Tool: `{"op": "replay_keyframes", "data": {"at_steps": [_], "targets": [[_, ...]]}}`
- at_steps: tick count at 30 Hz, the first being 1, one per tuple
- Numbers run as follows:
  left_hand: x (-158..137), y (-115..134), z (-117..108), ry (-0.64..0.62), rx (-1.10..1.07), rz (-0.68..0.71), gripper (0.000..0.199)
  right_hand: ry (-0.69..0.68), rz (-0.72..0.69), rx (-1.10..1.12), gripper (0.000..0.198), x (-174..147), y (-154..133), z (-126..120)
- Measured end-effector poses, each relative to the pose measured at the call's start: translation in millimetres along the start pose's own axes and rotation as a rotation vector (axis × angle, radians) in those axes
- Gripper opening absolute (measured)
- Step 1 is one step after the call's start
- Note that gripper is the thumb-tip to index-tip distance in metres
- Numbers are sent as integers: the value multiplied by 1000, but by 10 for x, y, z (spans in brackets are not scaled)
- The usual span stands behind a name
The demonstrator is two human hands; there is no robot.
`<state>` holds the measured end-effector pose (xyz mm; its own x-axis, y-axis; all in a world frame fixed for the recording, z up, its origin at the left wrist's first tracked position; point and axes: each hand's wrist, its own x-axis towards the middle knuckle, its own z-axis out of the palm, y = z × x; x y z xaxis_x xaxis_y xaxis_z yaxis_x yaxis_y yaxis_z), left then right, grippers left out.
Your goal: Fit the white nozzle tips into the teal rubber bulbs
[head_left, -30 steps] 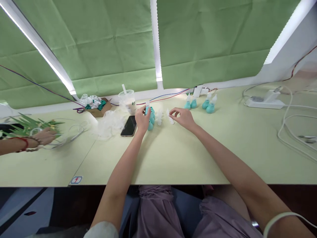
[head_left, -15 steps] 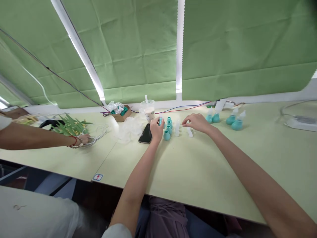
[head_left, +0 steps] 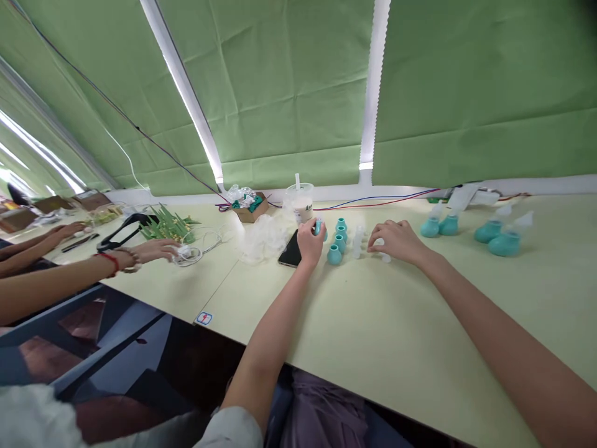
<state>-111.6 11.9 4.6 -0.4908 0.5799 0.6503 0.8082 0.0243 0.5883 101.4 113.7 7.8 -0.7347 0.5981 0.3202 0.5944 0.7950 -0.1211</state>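
In the head view, the phone lies on the table, its right side partly hidden by the left hand. That hand is curled, its fingers closed around a teal bulb, which it holds upright just to the right of the phone's far end. Much of this bulb is covered by the fingers.

Near the phone, on its right, four open-necked teal bulbs stand in a row running away from the wearer. Further right of the phone, past that row, are upright white nozzles. Beyond them from the phone, the right hand is bent downward, thumb and fingertips only slightly apart, over a white nozzle piece; whether it grips that piece cannot be told.

Well to the right of the phone stand four teal bulbs with clear tips, in two pairs.

Behind the phone is a lidded cup with a straw. Just left of the phone lies crumpled clear plastic, and behind and left of it a small cardboard box. Well left of the phone, a co-worker's hand reaches to a white cable, near green stems.
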Motion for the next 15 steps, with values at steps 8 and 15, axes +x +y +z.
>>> {"op": "replay_keyframes", "data": {"at_steps": [8, 15], "targets": [[72, -54, 9, 20, 36, 8, 29, 53, -31, 57, 16, 17, 4, -2], [80, -41, 5, 3, 82, 52, 28, 38, -1, 98, 7, 44, -22, 11]]}}
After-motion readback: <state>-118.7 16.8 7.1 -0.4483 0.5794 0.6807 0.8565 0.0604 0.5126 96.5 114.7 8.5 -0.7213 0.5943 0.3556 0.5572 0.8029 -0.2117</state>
